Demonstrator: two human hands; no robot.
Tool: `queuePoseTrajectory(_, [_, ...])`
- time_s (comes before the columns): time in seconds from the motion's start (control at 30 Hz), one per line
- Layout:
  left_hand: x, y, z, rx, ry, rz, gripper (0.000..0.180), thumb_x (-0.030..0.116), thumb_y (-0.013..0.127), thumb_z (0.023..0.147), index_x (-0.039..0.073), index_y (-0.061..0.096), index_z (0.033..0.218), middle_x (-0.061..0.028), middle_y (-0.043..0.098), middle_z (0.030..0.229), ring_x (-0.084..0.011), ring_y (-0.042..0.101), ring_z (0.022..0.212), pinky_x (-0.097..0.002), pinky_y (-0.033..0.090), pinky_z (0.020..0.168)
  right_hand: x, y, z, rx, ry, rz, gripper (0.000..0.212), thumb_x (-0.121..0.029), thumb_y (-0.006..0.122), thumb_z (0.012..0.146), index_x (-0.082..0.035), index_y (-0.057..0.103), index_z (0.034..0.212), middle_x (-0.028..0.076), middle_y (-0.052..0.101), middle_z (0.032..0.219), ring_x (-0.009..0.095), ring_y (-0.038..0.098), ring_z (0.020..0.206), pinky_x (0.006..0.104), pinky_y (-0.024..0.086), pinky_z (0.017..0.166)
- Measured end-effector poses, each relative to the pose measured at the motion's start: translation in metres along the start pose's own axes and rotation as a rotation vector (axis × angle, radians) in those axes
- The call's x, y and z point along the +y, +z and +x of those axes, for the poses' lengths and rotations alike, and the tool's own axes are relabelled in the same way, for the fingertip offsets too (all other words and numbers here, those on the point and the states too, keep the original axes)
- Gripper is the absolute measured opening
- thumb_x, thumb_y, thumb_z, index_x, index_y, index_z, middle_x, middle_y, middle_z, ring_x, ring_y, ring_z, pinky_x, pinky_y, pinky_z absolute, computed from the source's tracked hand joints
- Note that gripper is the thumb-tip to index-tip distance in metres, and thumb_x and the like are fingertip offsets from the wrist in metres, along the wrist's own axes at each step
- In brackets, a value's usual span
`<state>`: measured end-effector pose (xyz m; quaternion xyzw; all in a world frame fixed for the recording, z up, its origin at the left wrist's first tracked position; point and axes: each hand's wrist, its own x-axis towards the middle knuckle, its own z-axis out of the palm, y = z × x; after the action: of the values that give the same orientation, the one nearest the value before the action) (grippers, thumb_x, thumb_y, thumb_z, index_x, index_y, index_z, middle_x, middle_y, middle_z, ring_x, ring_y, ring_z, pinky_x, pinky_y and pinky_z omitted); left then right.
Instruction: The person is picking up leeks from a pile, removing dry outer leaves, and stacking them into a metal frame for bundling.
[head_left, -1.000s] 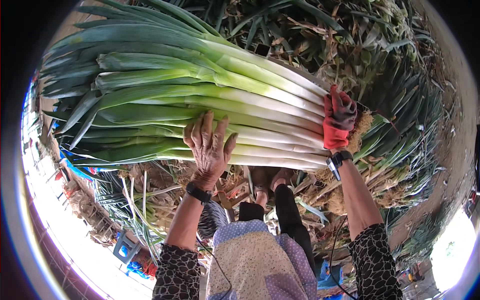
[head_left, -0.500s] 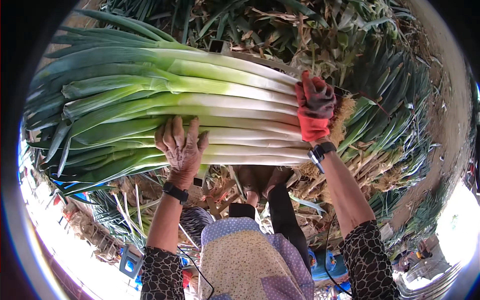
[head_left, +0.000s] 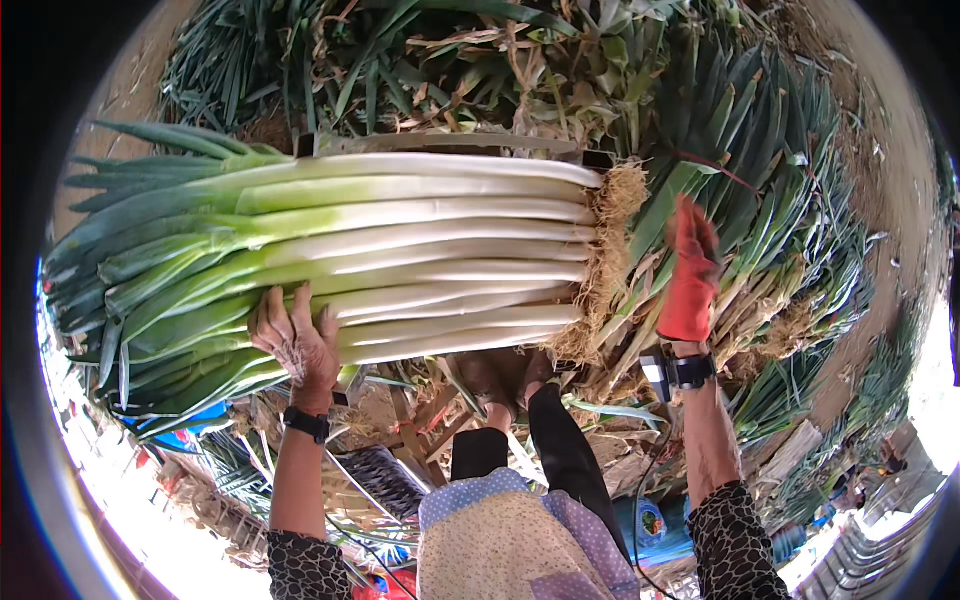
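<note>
A row of large green onions (head_left: 430, 240) lies side by side across a low stand, with long white stems, dark green leaves to the left and a brush of tan roots (head_left: 608, 250) at the right. My bare left hand (head_left: 298, 340) rests on the near green onions where green turns to white, its fingers spread over the stems. To the right of the roots, my right hand (head_left: 692, 268) in a red glove is raised clear of the bundle, fingers extended and somewhat blurred. Nothing shows in it.
The stand's far edge (head_left: 450, 140) shows behind the row. Loose green onions (head_left: 780, 220) are heaped at the right, and leafy trimmings (head_left: 540, 60) lie at the far side. A dark woven basket (head_left: 378, 482) sits near my legs. A thin cable (head_left: 640, 500) hangs by my right arm.
My right hand has come off the root end and moved right. The green onions have shifted left and nearer, my left hand moving with them and staying on the stems.
</note>
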<state>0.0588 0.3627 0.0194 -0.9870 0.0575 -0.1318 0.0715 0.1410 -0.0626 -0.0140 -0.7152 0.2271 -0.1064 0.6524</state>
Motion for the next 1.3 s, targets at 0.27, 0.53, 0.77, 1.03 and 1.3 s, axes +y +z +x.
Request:
queuePoseTrajectory(0.27, [-0.004,-0.001,0.0,0.024,0.033,0.02,0.04,0.03,0.054,0.092,0.01,0.052,0.126,-0.0167,0.043,0.133,-0.0366,0.036,0.122,-0.0517,0.024,0.102,0.203,-0.031,-0.095,-0.121,0.909,0.382,0.048,-0.033,0.047,0.097,-0.005,0.045,0.136,0.003,0.06,0.118,0.012,0.058,0.09,0.0261,0.049,0.072])
queuePoseTrajectory(0.53, [0.007,0.008,0.002,0.054,0.051,0.031,0.038,0.031,0.045,0.098,0.008,0.05,0.129,-0.0172,0.045,0.134,-0.0344,0.04,0.118,-0.0475,0.026,0.099,0.267,-0.049,-0.131,-0.01,0.879,0.44,0.048,-0.031,0.048,0.097,-0.007,0.044,0.138,0.004,0.06,0.118,0.012,0.058,0.09,0.0266,0.049,0.073])
queuePoseTrajectory(0.77, [0.001,0.014,0.002,0.098,0.09,0.057,0.038,0.034,0.047,0.098,0.012,0.051,0.129,-0.0144,0.046,0.133,-0.0327,0.042,0.118,-0.0463,0.026,0.098,0.321,-0.062,-0.157,0.051,0.832,0.521,0.048,-0.03,0.048,0.097,-0.008,0.043,0.139,0.004,0.059,0.118,0.013,0.058,0.09,0.0272,0.05,0.073])
queuePoseTrajectory(1.03, [-0.022,0.022,-0.018,0.119,0.161,0.031,0.036,0.035,0.047,0.097,0.015,0.054,0.127,-0.0119,0.049,0.132,-0.0313,0.042,0.12,-0.0467,0.026,0.099,0.363,-0.065,-0.226,0.128,0.729,0.586,0.048,-0.028,0.048,0.096,-0.01,0.041,0.141,0.004,0.058,0.117,0.014,0.058,0.091,0.0278,0.05,0.074])
queuePoseTrajectory(1.3, [-0.054,0.014,-0.049,0.086,0.304,-0.037,0.036,0.031,0.05,0.096,0.013,0.053,0.128,-0.014,0.046,0.134,-0.0338,0.038,0.123,-0.05,0.023,0.102,0.367,-0.077,-0.367,0.167,0.716,0.626,0.049,-0.026,0.049,0.096,-0.011,0.04,0.143,0.004,0.058,0.117,0.015,0.059,0.091,0.0284,0.051,0.074])
